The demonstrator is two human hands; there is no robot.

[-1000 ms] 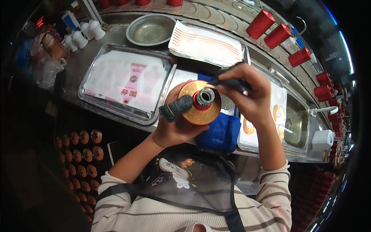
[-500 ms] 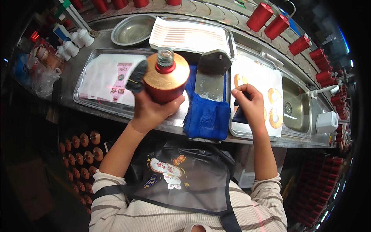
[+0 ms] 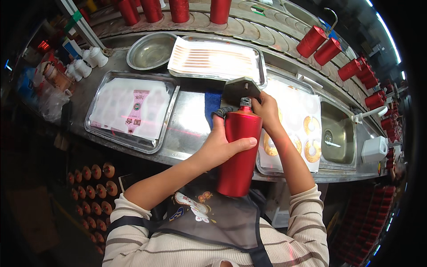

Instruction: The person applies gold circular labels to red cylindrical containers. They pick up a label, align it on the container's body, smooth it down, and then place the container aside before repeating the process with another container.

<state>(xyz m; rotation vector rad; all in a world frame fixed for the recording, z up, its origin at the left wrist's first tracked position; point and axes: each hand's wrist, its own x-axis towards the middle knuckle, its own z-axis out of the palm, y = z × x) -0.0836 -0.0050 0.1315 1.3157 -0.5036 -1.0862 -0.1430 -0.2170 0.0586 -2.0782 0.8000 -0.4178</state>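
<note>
A red bottle (image 3: pixel 240 151) with a clear neck lies tilted, its neck pointing away from me against an upright dark metal plate (image 3: pixel 238 92) of a stand. My left hand (image 3: pixel 224 144) is wrapped round the bottle's side, its thumb across the front; black coverings (image 3: pixel 221 112) sit on its fingers. At the bottle's shoulder, close to the neck and plate, is my right hand (image 3: pixel 267 109), fingers curled; what they hold is hidden. A blue cloth (image 3: pixel 212 104) shows beside the stand, mostly behind the bottle.
To the left lies a tray (image 3: pixel 168 122) with pink-printed labels on white sheet. On the right, a tray sheet (image 3: pixel 289 160) bears gold curved labels. Behind are a striped sheet (image 3: pixel 213 58) and a steel bowl (image 3: pixel 153 50). Red bottles (image 3: pixel 180 11) stand on the conveyor; a sink (image 3: pixel 340 127) is right.
My left hand has brought the bottle right and laid it from upright to neck-away at the metal stand. My right hand has moved left and away from me, to the neck. Conveyor bottles have shifted.
</note>
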